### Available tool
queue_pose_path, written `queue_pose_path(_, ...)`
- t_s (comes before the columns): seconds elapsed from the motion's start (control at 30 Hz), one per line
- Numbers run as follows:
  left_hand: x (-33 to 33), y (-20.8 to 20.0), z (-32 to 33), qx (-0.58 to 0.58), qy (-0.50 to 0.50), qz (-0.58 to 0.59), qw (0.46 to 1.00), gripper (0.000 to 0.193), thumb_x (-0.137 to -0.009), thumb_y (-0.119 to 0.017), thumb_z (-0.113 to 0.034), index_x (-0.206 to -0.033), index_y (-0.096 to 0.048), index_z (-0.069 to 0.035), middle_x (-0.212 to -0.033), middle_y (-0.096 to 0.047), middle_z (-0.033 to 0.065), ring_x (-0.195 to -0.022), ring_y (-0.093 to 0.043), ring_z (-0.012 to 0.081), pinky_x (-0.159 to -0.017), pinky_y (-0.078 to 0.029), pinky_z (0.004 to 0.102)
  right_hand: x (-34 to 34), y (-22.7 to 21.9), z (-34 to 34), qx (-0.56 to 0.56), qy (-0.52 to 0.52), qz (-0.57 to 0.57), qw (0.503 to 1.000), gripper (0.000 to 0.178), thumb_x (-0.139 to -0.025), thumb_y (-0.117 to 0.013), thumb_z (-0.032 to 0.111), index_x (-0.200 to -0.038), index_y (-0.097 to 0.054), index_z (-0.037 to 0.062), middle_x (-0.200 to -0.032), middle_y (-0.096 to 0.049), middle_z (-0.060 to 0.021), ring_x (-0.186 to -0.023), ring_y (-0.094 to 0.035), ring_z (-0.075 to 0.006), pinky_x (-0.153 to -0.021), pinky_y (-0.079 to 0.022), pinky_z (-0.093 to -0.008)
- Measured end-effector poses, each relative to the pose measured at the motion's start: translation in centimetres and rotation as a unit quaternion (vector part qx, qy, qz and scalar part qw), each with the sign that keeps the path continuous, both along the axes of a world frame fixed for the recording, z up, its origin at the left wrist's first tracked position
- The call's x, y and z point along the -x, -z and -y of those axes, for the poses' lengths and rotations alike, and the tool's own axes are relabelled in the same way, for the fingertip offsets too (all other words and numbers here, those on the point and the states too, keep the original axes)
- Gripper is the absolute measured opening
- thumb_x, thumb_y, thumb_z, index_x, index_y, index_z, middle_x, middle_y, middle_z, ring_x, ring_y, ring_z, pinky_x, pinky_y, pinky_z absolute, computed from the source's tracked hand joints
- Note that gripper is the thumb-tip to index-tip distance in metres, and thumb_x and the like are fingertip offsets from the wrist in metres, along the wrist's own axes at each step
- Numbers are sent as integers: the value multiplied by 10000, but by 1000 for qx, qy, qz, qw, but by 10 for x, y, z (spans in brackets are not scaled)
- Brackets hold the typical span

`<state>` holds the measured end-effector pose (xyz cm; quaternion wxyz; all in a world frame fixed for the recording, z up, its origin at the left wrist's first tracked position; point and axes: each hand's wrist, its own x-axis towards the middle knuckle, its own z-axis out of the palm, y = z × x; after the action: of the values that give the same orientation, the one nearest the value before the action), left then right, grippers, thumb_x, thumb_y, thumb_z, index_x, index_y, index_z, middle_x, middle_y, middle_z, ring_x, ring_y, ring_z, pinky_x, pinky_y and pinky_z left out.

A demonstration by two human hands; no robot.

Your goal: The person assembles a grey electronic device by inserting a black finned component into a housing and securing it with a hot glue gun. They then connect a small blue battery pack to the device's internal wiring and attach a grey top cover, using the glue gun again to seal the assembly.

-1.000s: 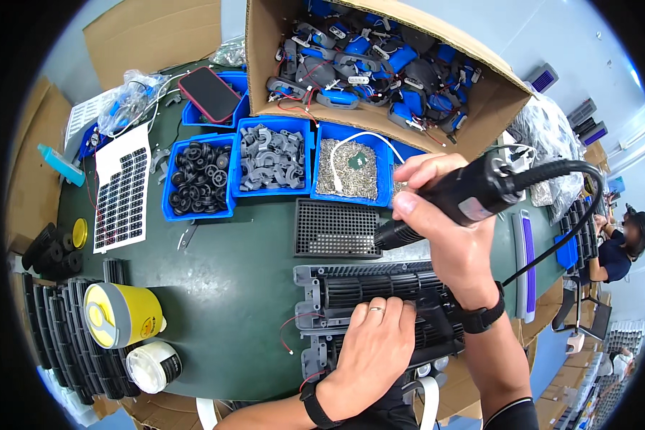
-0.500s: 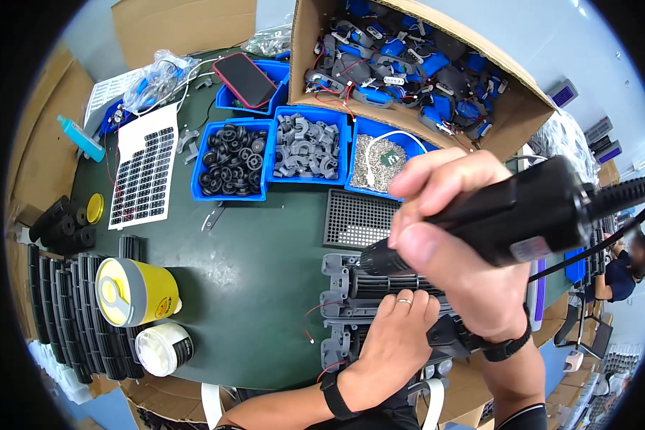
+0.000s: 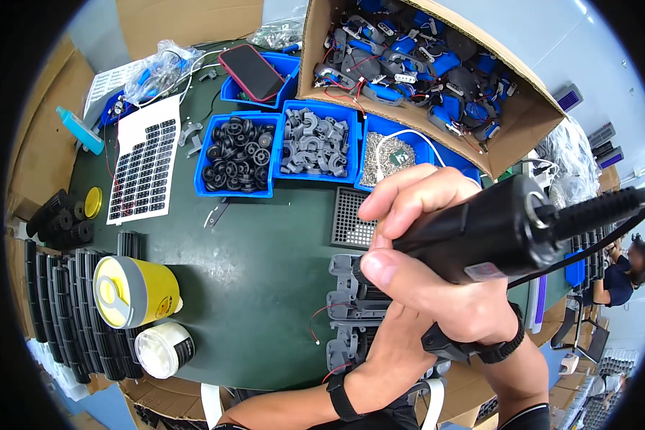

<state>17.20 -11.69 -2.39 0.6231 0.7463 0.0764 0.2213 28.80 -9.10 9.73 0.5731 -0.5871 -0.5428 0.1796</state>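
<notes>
My right hand is wrapped round a thick black electric screwdriver, its cable trailing off to the right. The tool's front end is hidden behind my fingers, above the grey plastic housings at the table's near right. My left hand reaches over those housings, just below the right hand. The right hand and wrist cover its fingers. A thin red wire sticks out from one housing to the left. Beyond my hands stands a black perforated tray, partly covered.
Blue bins of black wheels, grey clips and screws stand at the back. Behind them is a cardboard box of blue-and-grey parts. Left are a yellow cup, white jar and black rollers. Another person sits far right.
My right hand and the screwdriver have shifted left and slightly down, now covering the left hand's fingers. The left hand has moved slightly. The whole view has shifted a little.
</notes>
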Motion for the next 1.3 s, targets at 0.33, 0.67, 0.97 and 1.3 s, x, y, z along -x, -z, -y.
queue_pose_path(0.33, -1, -17, -5, -55, -43, -6, 998, 558, -861, -635, 10, -1402, -510, 62, -1315, -580, 282, -1315, -533, 430, -1083, -437, 499, 4, -1, -1, 47, -42, -54, 997, 282, -796, -792, -85, -971, -617, 52, -1143, -635, -163, -910, -637, -133, -836, -550, -315)
queue_pose_path(0.67, 5, -8, 1, -140, -24, 14, 990, 601, -954, -636, -66, -1487, -383, 52, -1430, -470, 260, -1363, -468, 398, -1093, -407, 498, -3, -2, -3, 41, -89, -8, 995, 263, -796, -860, 5, -958, -658, 52, -1132, -678, -162, -1024, -640, -205, -855, -529, -363)
queue_pose_path(0.97, 7, -12, 3, -158, -12, -46, 986, 455, -965, -595, -41, -1399, -490, 49, -1269, -556, 223, -1189, -556, 385, -995, -446, 483, -6, -4, -2, 38, -101, -22, 994, 264, -778, -877, 26, -938, -669, 60, -1105, -700, -164, -976, -652, -205, -816, -537, -345)
queue_pose_path(1.3, 0, -27, -10, -391, 23, -106, 914, 223, -842, -614, -103, -1046, -651, -23, -961, -568, 88, -937, -566, 236, -815, -434, 359, -40, -2, 35, -36, 38, -66, 996, 296, -803, -789, -72, -1003, -606, 48, -1130, -660, -180, -898, -650, -162, -826, -555, -347)
